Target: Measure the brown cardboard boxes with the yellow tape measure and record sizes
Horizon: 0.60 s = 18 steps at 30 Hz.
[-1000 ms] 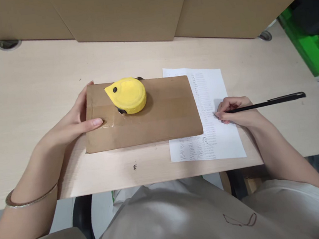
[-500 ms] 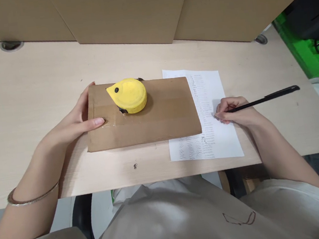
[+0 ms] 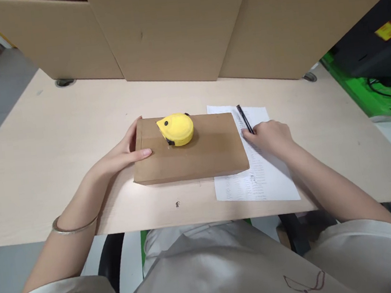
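The worktop (image 3: 55, 135) is spread across the frame. The box (image 3: 197, 160) is set at centre, its left end gripped by the left hand (image 3: 125, 153), thumb on top. The paper (image 3: 275, 186), at right, is partly covered by it. The right hand (image 3: 273, 138) has been turned knuckles-up. The yellow object (image 3: 179, 129) is carried on the box. The pen (image 3: 245, 119), earlier pointed right, is gripped in the right fingers, slanted toward the frame's top.

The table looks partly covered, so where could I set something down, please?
Bare table lies left of the left hand, right of the right hand, and between cardboard box and back panels. Box, paper and pen crowd the middle.
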Available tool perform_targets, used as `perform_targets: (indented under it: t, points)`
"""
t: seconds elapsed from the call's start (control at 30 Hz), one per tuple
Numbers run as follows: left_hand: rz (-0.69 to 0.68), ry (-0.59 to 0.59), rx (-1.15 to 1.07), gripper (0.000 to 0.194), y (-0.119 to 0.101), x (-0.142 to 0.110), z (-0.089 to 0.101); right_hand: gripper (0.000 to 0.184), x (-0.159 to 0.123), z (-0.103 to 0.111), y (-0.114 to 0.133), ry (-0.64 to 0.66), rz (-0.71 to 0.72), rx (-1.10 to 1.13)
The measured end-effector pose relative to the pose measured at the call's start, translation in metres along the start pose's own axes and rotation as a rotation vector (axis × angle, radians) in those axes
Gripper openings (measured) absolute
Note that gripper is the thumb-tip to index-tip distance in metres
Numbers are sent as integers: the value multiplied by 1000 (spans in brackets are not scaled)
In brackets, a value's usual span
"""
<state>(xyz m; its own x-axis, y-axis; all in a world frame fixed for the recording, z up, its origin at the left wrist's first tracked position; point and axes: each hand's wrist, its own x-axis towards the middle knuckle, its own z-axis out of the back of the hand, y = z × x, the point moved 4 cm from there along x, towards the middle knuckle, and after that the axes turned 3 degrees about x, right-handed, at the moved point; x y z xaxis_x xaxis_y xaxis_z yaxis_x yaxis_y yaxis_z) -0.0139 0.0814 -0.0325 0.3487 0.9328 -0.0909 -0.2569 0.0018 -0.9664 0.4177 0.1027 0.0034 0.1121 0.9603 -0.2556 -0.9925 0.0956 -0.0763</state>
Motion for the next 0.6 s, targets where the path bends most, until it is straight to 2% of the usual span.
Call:
perform_targets:
  t: [0.1,0.17,0.2,0.27,0.33,0.4,0.5,0.53,0.6]
  points:
    - [-20,11,-7,134,-2,0,-2,55,5,-2,10,78,19,-71]
    - [-34,32,-11,133,-4,1,-4,52,8,5,12,94,31,-103]
    - [-41,42,-14,132,-4,1,-5,48,8,12,13,67,38,-107]
    - [-51,57,-21,131,-5,2,-6,41,6,32,21,-77,91,-50]
    - [-52,63,-24,132,-6,3,-8,39,-3,55,39,-266,240,108]
    - [-52,63,-24,135,-9,3,-10,54,-15,71,70,-341,509,269]
    - [-56,62,-12,139,-15,2,-12,97,-30,76,125,-216,916,322]
    - [-52,60,-6,140,-17,1,-12,103,-32,75,140,-167,987,304]
    - [-36,48,-3,140,-17,0,-11,97,-29,73,161,-117,1028,273]
